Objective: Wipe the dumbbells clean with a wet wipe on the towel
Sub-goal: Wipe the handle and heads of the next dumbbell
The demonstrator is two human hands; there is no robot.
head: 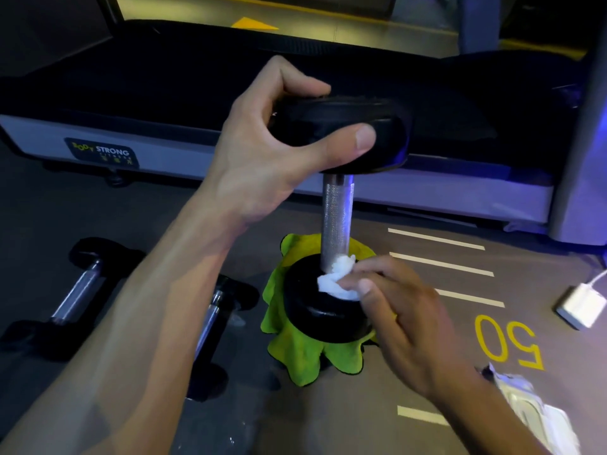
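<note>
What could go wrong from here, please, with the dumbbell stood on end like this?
1. The dumbbell stands upright on the rumpled towel, steadied only by the left hand on its top head; it might tip.
2. The right hand presses the wipe at the handle's base, so a slip could pinch fingers.

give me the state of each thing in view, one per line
upright dumbbell: standing on end on the towel, being wiped
green towel: crumpled on the floor under the dumbbell
wet wipe: bunched, pressed on the lower weight beside the handle
left hand: grips the top weight
right hand: holds the wipe
two other dumbbells: lying on their sides on the floor
wipes pack: lying on the floor, looks opened
white charger: on the floor, cable attached
</note>
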